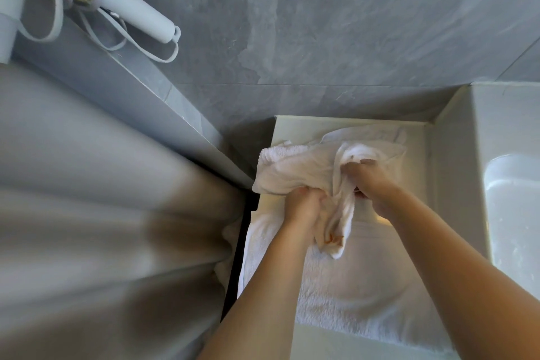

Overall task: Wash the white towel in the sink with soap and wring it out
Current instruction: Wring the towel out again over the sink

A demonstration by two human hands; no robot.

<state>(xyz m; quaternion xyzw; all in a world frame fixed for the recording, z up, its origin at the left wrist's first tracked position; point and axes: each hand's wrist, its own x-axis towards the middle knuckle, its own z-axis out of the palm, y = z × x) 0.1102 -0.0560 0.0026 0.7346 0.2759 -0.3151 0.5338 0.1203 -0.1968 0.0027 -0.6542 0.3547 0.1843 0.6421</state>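
Observation:
A crumpled white towel (295,168) with an orange stain at its hanging end is held above a pale counter (298,126) left of the sink. My left hand (304,206) grips a bunch of the towel near its middle. My right hand (372,181) clutches a fold a little to the right, fingers curled into the cloth. The stained end (334,238) dangles between my wrists. The sink basin (514,213) shows at the right edge, wet inside. No soap is in view.
A second white towel (350,286) lies flat on the counter under my arms. A grey curtain (102,199) hangs at the left. A white hair dryer (137,13) with its cord hangs on the grey tiled wall at the top left.

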